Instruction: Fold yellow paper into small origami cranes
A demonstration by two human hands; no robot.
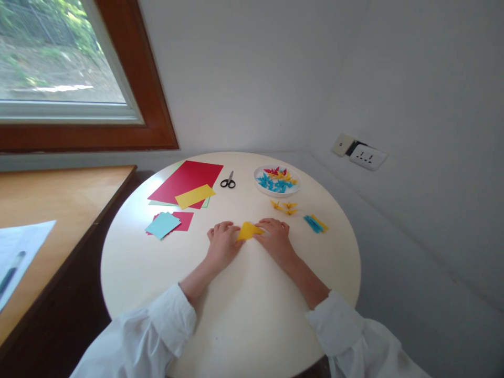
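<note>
Between my two hands, at the middle of the round white table (244, 294), is a partly folded piece of yellow origami paper (248, 230). My left hand (224, 242) grips its left corner, fingers closed. At the opposite corner my right hand (276, 240) pinches the paper between thumb and fingers. The paper's middle rises in a raised fold; its underside is hidden. Just beyond my right hand lie several small yellow paper cranes (289, 208). To the right of them rest narrow folded blue paper strips (313, 224) and a yellow strip (319, 222).
A white dish (257, 186) holds blue, yellow and red paper cranes. Black-handled scissors (228, 181) lie left of it. Large red sheets (187, 181) carry a yellow rectangle (195, 196); light-blue squares (163, 225) lie nearer. A wooden desk (74, 194) stands left, a wall socket (368, 156) right.
</note>
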